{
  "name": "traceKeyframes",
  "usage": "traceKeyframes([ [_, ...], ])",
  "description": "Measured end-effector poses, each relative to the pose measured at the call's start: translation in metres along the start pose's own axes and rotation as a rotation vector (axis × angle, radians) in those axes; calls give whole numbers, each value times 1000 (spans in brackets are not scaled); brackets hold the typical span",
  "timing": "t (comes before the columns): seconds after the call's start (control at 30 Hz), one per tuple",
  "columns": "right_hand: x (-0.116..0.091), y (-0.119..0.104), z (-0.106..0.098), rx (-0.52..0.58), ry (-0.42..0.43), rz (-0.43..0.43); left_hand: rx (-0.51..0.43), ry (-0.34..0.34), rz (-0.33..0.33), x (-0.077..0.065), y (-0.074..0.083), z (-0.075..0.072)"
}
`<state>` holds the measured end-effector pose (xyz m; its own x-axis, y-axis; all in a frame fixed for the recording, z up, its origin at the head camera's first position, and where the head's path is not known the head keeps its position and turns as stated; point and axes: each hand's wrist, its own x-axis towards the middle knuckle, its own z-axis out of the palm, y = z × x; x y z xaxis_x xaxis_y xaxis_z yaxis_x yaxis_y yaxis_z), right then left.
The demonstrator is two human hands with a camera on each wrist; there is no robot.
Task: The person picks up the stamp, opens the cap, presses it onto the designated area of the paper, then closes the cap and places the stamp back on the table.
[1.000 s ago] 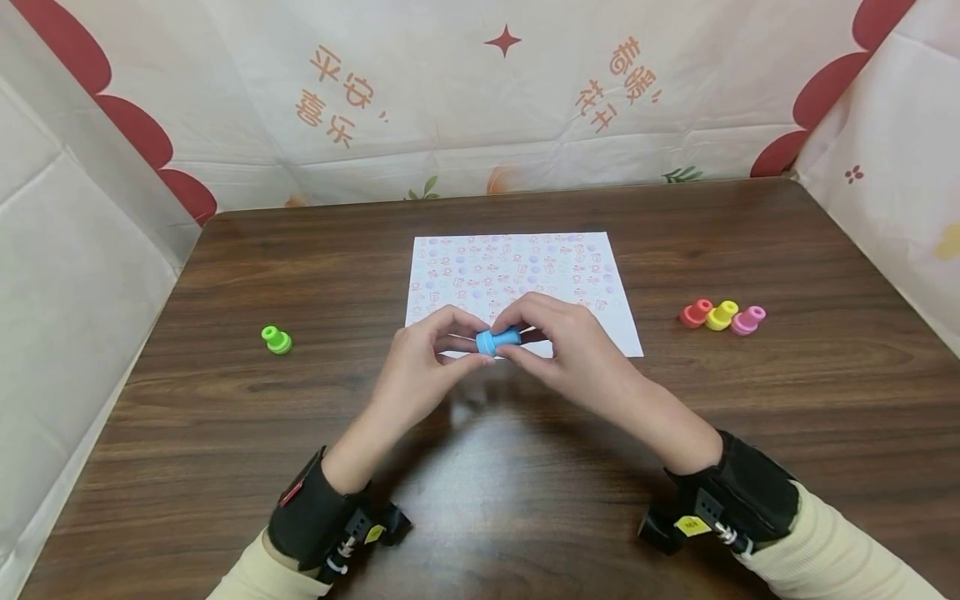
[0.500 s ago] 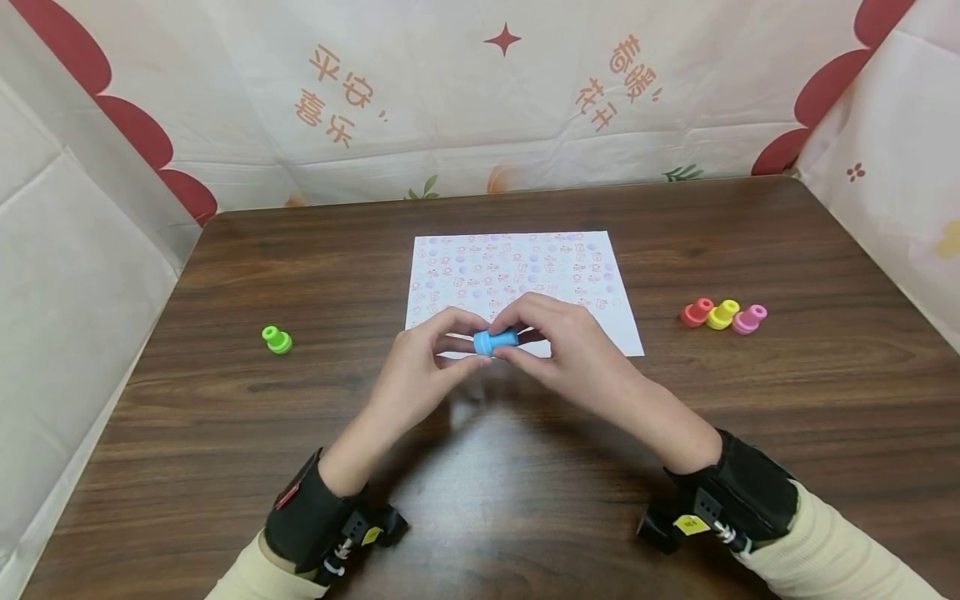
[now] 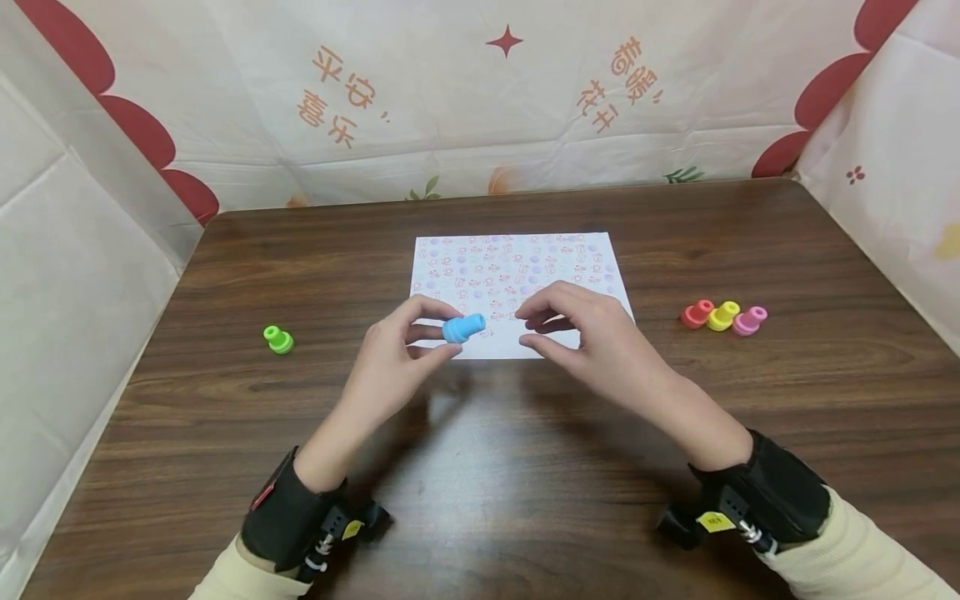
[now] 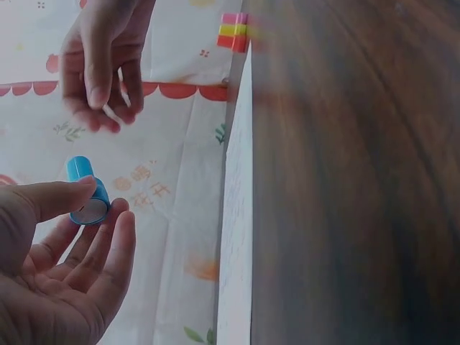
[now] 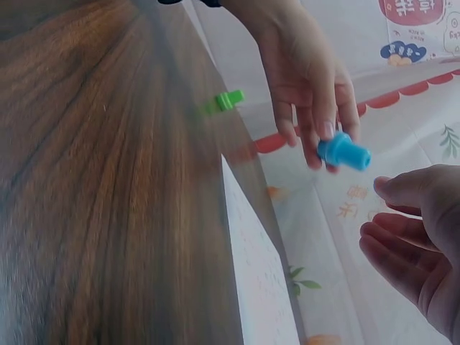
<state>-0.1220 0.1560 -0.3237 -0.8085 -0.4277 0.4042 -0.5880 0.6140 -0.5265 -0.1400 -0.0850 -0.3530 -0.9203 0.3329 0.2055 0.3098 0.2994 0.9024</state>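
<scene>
My left hand (image 3: 393, 346) pinches a small blue toy stamp (image 3: 465, 327) between thumb and fingers, above the near left part of the printed paper (image 3: 510, 267). The stamp lies tilted, its narrow handle end pointing towards my right hand. In the left wrist view its wide end shows a pale round face (image 4: 90, 211). My right hand (image 3: 592, 333) hovers over the right part of the sheet with fingers loosely bent and nothing in them. A gap separates it from the stamp; the right wrist view shows the handle end (image 5: 357, 158) facing my right fingertips.
On the brown wooden table (image 3: 480, 500), a green stamp (image 3: 278, 339) stands at the left. Red (image 3: 697, 313), yellow (image 3: 723, 316) and pink (image 3: 749, 321) stamps stand in a row at the right. A patterned white cloth (image 3: 450, 108) hangs behind the far edge.
Both hands were on the blue stamp; my right hand has let go and moved slightly right. My left hand has carried the stamp a little left, its handle end now tipped up.
</scene>
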Motion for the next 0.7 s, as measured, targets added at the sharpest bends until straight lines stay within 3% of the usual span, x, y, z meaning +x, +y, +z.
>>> traceKeyframes([
  [0.37,-8,13,-20,-49,40,23,73,63,59,0,1,-29],
  [0.7,-14,17,-38,-109,79,81,112,145,54,3,4,-58],
])
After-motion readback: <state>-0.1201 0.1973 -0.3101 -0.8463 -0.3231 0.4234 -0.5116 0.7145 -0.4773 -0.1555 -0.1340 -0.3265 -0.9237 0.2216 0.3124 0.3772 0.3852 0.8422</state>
